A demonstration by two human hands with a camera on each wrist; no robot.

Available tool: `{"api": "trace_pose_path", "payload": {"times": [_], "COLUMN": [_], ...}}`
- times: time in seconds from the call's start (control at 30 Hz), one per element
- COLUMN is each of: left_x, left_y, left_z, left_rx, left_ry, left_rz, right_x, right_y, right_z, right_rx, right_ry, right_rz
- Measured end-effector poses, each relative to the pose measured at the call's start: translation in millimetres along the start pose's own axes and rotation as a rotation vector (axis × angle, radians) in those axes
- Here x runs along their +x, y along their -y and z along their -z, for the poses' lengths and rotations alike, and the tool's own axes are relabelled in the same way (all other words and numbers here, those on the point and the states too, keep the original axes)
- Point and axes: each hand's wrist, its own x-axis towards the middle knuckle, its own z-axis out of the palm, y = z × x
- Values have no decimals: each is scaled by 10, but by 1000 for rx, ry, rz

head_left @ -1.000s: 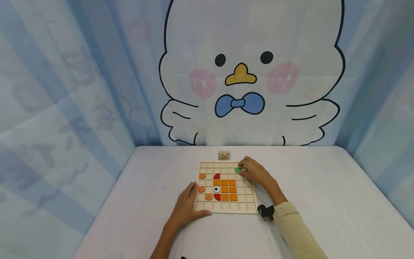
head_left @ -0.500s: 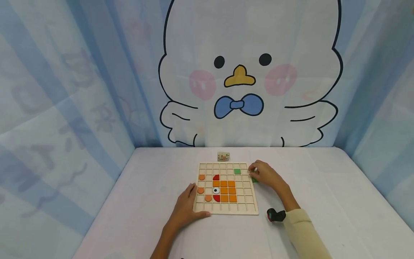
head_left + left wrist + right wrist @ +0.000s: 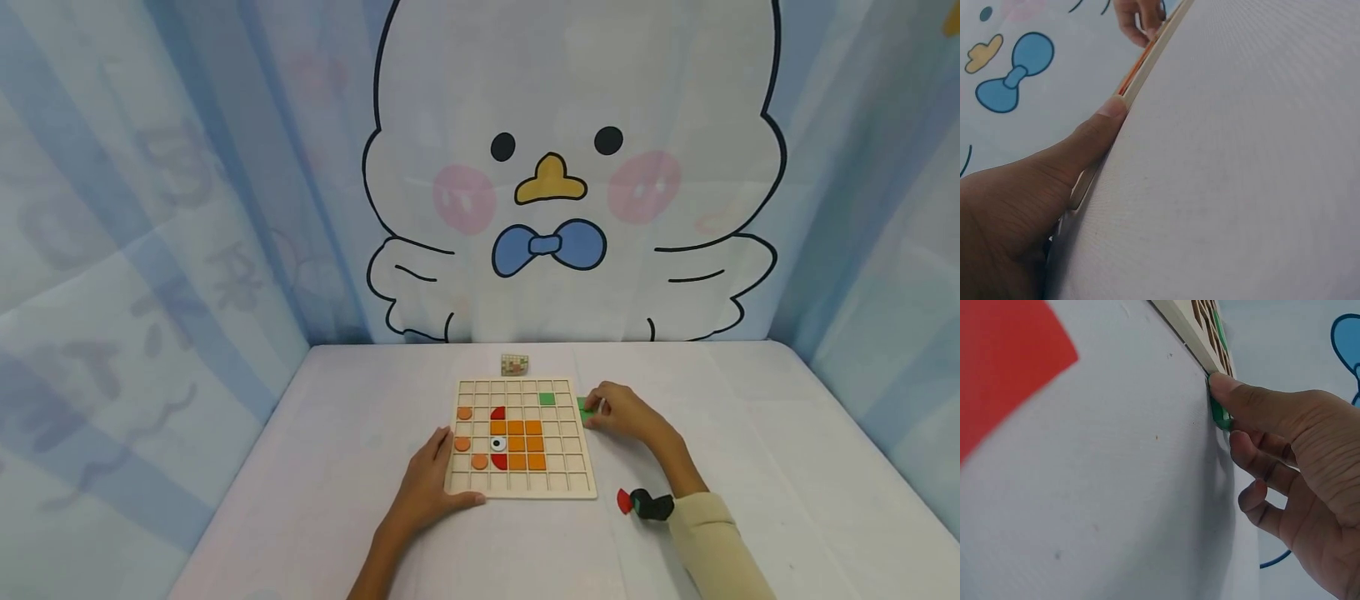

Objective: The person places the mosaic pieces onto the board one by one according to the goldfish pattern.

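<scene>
A pale wooden grid board (image 3: 570, 483) lies on the table. My left hand (image 3: 431, 483) holds its near left corner, thumb along the front edge and fingers at the left side; the left wrist view shows the thumb (image 3: 1094, 134) against the rim. On the board sit several orange squares (image 3: 516, 444), three orange discs (image 3: 462, 444), two red quarter-round pieces (image 3: 498, 413), an eye disc (image 3: 498, 444) and one green square (image 3: 547, 399). Beyond the right edge, my right hand (image 3: 626, 412) pinches at a green tile (image 3: 1219, 412) beside the board; its fingers partly hide the green there.
Behind the board stands a small patterned card or block (image 3: 514, 364). A red piece (image 3: 624, 501) lies on the table (image 3: 360, 400) near the right wrist's black camera (image 3: 651, 504). A curtain with a cartoon bird (image 3: 562, 100) rises at the back.
The right hand has left the green square in the board's grid and moved right, to the green tile beside the edge. The left hand keeps its place at the corner.
</scene>
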Motion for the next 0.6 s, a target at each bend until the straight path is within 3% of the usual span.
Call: {"api": "trace_pose_path", "payload": {"times": [0.6], "left_x": [3], "left_y": [23], "left_z": [-12], "left_rx": [0], "left_ry": [-1], "left_rz": [-5], "right_x": [-15], "right_y": [-24], "right_z": [-38], "right_rx": [-62], "right_ry": [-5], "right_rz": [33]}}
